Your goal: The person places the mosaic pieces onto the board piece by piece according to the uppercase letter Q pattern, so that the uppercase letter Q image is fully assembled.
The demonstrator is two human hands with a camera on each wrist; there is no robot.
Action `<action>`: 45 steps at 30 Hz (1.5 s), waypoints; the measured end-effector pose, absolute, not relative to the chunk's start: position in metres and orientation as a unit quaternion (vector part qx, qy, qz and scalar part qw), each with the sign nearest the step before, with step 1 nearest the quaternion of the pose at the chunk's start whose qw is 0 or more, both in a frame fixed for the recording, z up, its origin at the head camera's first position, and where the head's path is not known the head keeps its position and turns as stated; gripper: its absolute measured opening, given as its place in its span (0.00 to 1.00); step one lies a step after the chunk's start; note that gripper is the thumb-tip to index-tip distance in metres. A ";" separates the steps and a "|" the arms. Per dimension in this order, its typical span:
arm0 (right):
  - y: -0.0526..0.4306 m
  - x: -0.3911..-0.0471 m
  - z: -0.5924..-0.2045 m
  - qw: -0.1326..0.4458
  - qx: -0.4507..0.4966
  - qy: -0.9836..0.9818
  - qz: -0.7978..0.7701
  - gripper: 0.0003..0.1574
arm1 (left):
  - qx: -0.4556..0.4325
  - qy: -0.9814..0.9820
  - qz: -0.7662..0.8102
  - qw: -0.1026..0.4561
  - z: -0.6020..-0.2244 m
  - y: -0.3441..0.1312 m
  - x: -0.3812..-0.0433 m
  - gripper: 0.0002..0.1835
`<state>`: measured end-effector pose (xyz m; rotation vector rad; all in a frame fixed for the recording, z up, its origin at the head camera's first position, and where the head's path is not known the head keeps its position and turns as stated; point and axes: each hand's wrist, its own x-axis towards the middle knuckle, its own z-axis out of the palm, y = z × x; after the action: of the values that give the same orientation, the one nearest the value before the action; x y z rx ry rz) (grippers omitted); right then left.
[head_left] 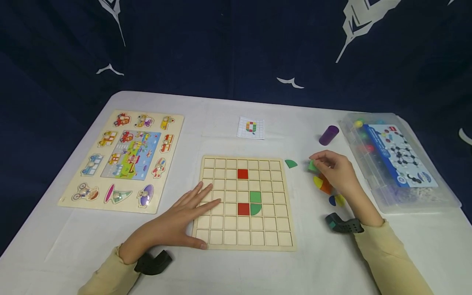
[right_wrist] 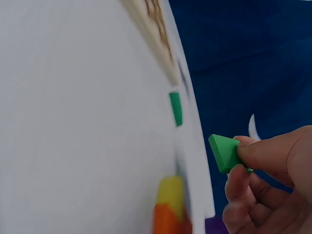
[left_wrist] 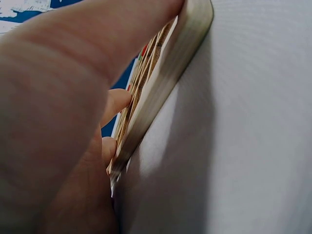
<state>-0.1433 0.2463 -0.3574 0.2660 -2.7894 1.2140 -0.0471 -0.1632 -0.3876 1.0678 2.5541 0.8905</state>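
My left hand [head_left: 177, 223] lies with fingers spread over the left edge of a wooden grid board [head_left: 223, 237], the thumb at its near corner. On the grid sit two red squares [head_left: 242, 174], a green square [head_left: 255, 197] and a green quarter-circle [head_left: 255, 209]. Right of the board, my right hand [head_left: 338, 172] pinches a green tile [right_wrist: 224, 153] between thumb and fingers, held up off the table in the right wrist view. Another green quarter-circle [head_left: 291, 164] lies beside the board's far right corner. Under the right hand are loose orange, yellow and blue pieces [head_left: 326, 187], partly hidden.
A small pattern card [head_left: 250, 128] lies beyond the board. To the left is a vehicle puzzle board [head_left: 92, 198]. At right stand a purple cylinder [head_left: 329, 135] and a clear plastic case [head_left: 372, 180] with coloured parts and a blue-white booklet [head_left: 403, 157].
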 end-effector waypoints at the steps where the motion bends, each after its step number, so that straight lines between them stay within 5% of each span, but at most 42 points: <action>1: 0.245 -0.143 -0.355 0.046 0.092 -0.911 0.400 0.10 | 0.365 0.873 0.303 0.116 -0.388 -0.163 -0.047 0.55; 11: 0.204 -0.141 -0.341 0.016 0.151 -0.863 0.481 0.10 | 0.359 0.875 0.300 0.121 -0.388 -0.163 -0.047 0.54; 22: 0.159 -0.134 -0.360 -0.113 0.173 -0.786 0.582 0.11 | 0.355 0.874 0.305 0.129 -0.387 -0.163 -0.047 0.55; 32: 0.150 -0.131 -0.372 -0.126 0.172 -0.802 0.558 0.10 | 0.353 0.874 0.309 0.130 -0.389 -0.163 -0.047 0.55; 45: 0.144 -0.131 -0.370 -0.068 0.264 -0.850 0.451 0.08 | 0.357 0.874 0.307 0.121 -0.391 -0.164 -0.047 0.54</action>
<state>-0.1314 0.1441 -0.3699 0.8691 -2.7931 1.4809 -0.0472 -0.1638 -0.3913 1.0428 2.5522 0.8971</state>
